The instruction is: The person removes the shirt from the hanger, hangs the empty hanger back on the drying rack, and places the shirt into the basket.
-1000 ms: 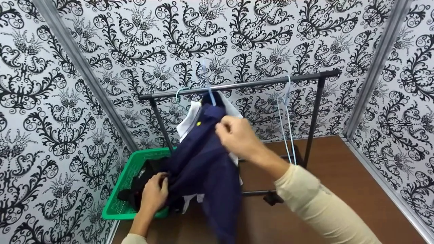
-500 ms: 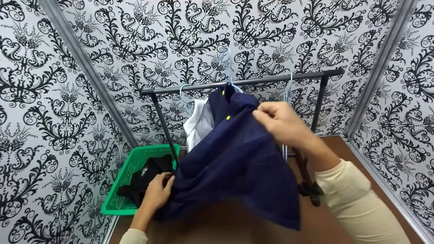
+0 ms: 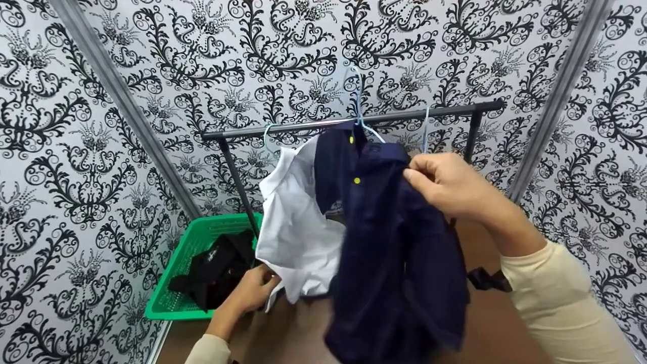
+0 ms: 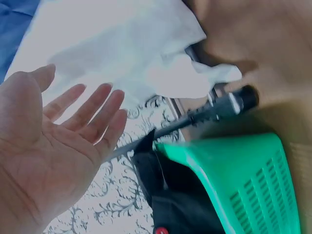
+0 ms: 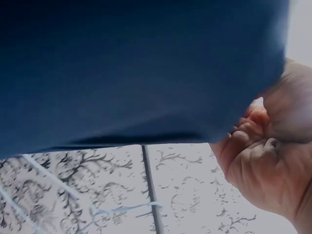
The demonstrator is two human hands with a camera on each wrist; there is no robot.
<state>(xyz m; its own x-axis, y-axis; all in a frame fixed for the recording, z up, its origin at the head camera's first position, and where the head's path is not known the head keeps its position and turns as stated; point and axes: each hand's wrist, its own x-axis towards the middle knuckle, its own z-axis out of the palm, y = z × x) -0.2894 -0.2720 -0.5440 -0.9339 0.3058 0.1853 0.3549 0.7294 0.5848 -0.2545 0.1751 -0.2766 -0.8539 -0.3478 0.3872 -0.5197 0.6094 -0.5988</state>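
In the head view, the navy shirt (image 3: pixel 389 253) has swung right of centre, away from our left hand (image 3: pixel 252 288), baring the white shirt (image 3: pixel 298 237); our right hand (image 3: pixel 450 187), fingers pinching its shoulder, now seems to manage it alone. Its long axis runs near upright, collar up. The left wrist view shows our left fingers spread apart; in the right, navy cloth hides our fingertips.

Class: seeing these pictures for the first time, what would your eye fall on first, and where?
Probably the navy shirt, right of centre in the head view, gripped by the right hand. Next, the white shirt on its left, near the left hand; then the green basket at lower left, holding black cloth.
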